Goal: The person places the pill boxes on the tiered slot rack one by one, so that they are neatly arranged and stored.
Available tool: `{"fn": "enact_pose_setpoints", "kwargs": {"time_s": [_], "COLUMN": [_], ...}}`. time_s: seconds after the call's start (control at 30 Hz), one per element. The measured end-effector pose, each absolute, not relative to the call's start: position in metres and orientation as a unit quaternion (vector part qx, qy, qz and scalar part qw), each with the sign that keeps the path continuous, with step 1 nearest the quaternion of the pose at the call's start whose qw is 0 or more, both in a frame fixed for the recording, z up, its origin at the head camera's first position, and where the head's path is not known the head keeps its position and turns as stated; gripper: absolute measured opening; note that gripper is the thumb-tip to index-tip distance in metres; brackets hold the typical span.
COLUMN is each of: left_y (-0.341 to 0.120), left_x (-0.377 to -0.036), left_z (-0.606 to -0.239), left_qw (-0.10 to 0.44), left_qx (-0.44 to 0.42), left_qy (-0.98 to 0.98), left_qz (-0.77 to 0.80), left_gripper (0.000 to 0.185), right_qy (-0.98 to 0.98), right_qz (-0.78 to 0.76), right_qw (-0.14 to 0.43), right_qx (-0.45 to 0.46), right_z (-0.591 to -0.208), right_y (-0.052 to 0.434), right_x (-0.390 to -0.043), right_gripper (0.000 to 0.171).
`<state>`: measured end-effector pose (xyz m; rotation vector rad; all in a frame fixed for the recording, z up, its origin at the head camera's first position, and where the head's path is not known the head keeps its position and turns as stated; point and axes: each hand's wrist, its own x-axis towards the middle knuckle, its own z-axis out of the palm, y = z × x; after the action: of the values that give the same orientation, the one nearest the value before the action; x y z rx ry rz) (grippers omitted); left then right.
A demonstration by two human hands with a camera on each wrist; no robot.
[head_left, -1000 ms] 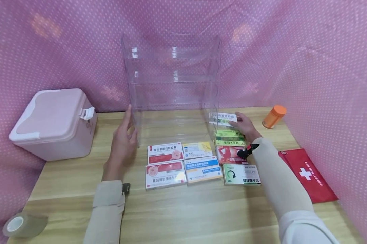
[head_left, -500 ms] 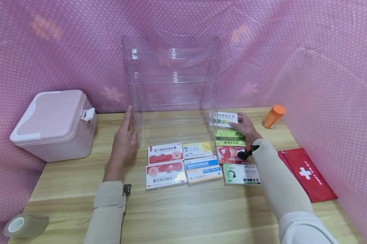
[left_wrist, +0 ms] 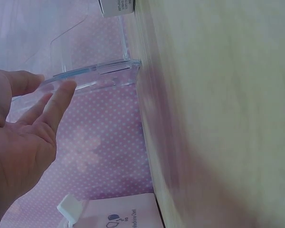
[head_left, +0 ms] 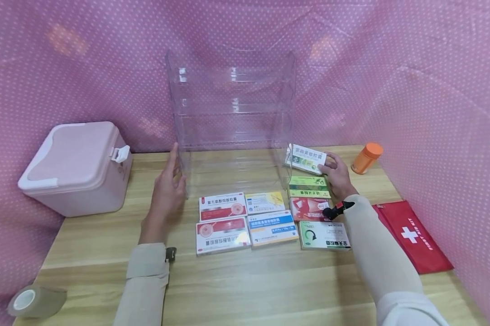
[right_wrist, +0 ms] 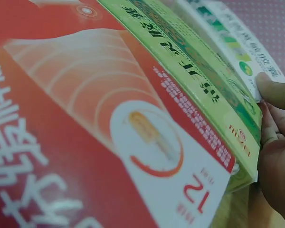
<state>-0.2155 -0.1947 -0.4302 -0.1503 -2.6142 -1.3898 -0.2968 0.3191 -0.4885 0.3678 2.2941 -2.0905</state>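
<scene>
My right hand (head_left: pixel 339 177) pinches the right end of a white and green medicine box (head_left: pixel 306 159), thumb on the printed face. This box is tilted beside the right wall of a clear acrylic rack (head_left: pixel 232 147). In the right wrist view, the white box (right_wrist: pixel 237 42) lies beyond a green medicine box (right_wrist: pixel 194 71) and a red one (right_wrist: pixel 76 95). My left hand (head_left: pixel 166 192) is at the rack's left wall. The left wrist view shows the left hand (left_wrist: pixel 28 128) with thumb and fingers on either side of the clear panel's edge (left_wrist: pixel 95 69).
Several medicine boxes (head_left: pixel 222 234) lie flat before the rack. An orange bottle (head_left: pixel 367 158) and a red first aid pouch (head_left: pixel 416 235) are at the right. A pink medicine chest (head_left: pixel 78 167) and a tape roll (head_left: pixel 37 301) are at the left.
The white and green box has shifted right and turned askew in my right hand, away from the rack's wall. My left hand stays at the rack's left side.
</scene>
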Motion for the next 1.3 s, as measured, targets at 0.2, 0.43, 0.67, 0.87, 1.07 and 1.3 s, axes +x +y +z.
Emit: {"fn": "enact_pose_setpoints", "kwargs": {"time_s": [0.2, 0.43, 0.67, 0.87, 1.07, 1.3], "left_y": [-0.195, -0.194, -0.195, -0.196, -0.197, -0.196], "left_x": [-0.216, -0.216, -0.215, -0.216, -0.216, -0.215], "left_z": [-0.431, -0.431, -0.431, -0.432, -0.434, -0.433], "left_qw": [0.087, 0.082, 0.081, 0.09, 0.094, 0.099], "left_qx": [-0.046, -0.046, -0.043, -0.053, -0.057, -0.061], "left_qy": [-0.881, -0.882, -0.885, -0.883, -0.882, -0.878], "left_qz": [-0.462, -0.462, -0.456, -0.458, -0.459, -0.465], "left_gripper": [0.101, 0.102, 0.101, 0.102, 0.102, 0.101], "right_qy": [0.732, 0.708, 0.665, 0.657, 0.613, 0.649], "right_qz": [-0.666, -0.685, -0.73, -0.738, -0.777, -0.752], "right_qw": [-0.01, -0.017, -0.03, -0.024, -0.018, -0.025], "right_qx": [0.147, 0.172, 0.155, 0.154, 0.141, 0.109], "right_z": [-0.489, -0.488, -0.487, -0.483, -0.475, -0.462], "right_y": [0.318, 0.317, 0.318, 0.317, 0.316, 0.316], "right_x": [-0.295, -0.293, -0.291, -0.29, -0.286, -0.281], "right_gripper": [0.065, 0.067, 0.07, 0.071, 0.067, 0.064]}}
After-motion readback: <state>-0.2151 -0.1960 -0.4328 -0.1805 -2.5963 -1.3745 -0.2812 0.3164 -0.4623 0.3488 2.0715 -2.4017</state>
